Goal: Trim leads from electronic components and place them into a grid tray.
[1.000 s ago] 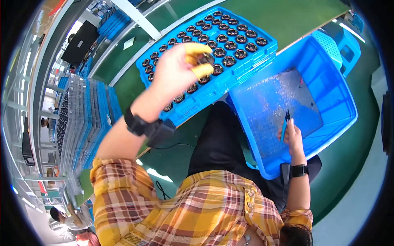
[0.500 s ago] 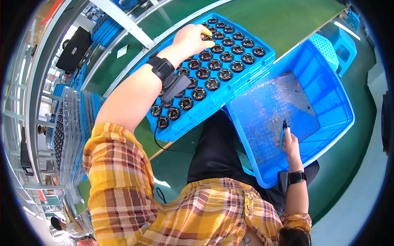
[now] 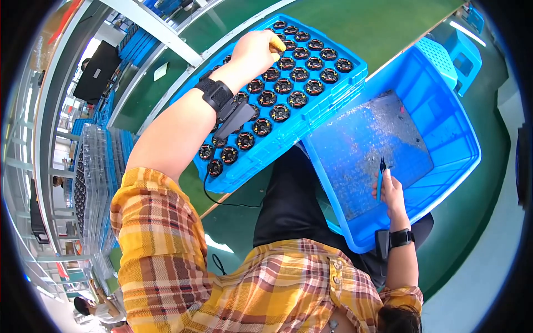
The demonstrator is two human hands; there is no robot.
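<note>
My left hand (image 3: 256,53), with yellow covers on its fingertips, reaches over a blue tray (image 3: 266,154) holding rows of round black parts (image 3: 280,113) with small red and yellow bits. Its thumb and fingers close on one of these parts near the tray's far side; the fingers mostly hide it. Over the blue bin at the right, my right hand (image 3: 393,195) grips blue-handled nippers (image 3: 380,182), their dark tips pointing away from me. The nippers touch none of the parts.
The open blue bin (image 3: 340,222) has small scraps scattered over its bottom. The tray rests on a green tabletop (image 3: 355,28). A black cable (image 3: 222,203) hangs from my left wrist. Blue stools (image 3: 465,62) stand beyond the bin; clear stacked trays (image 3: 100,183) are at left.
The tray and bin sit slightly differently in the picture as the view shifts. My left hand stays at the tray's far side, fingers still closed. My right hand keeps the nippers over the bin.
</note>
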